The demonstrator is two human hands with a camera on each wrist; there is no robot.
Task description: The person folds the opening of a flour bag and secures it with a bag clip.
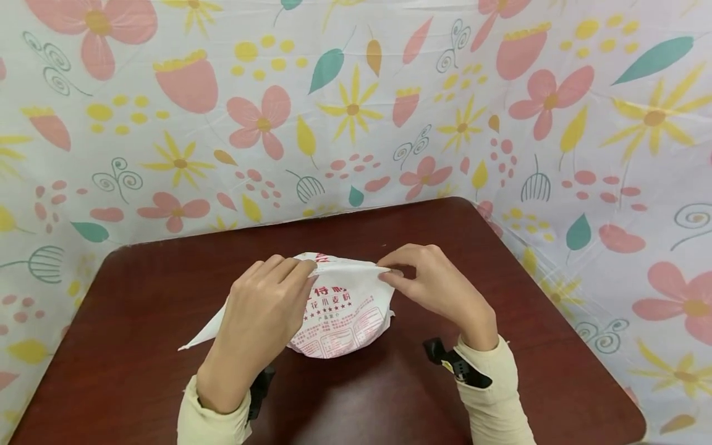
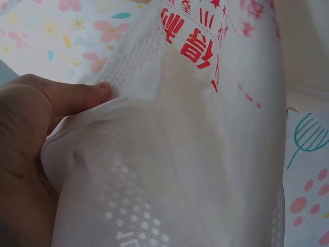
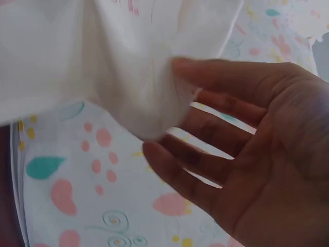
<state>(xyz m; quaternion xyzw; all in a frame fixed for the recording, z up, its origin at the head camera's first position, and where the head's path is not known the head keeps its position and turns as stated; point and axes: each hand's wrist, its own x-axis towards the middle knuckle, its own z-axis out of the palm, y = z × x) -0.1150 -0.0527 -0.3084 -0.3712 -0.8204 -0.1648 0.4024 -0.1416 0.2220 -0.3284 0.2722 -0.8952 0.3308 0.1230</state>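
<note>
A white flour bag [image 1: 339,309] with red print stands on the table in the head view, its upper edge pulled taut between both hands. My left hand [image 1: 272,309] grips that edge on the left; a twisted white corner [image 1: 203,334] sticks out past the wrist. In the left wrist view the thumb [image 2: 82,98] presses on the folded white material [image 2: 133,154], with the other fingers hidden behind it. At the right end of the edge, my right hand [image 1: 439,284] pinches the bag between thumb and fingers. The right wrist view shows the fingers [image 3: 205,128] behind the hanging bag corner [image 3: 149,98].
A dark reddish-brown table [image 1: 434,228] with rounded corners lies under the bag. White cloth [image 1: 356,142] with flowers and leaves hangs behind and to the right of it. A black wrist camera [image 1: 458,364] sits at the right cuff.
</note>
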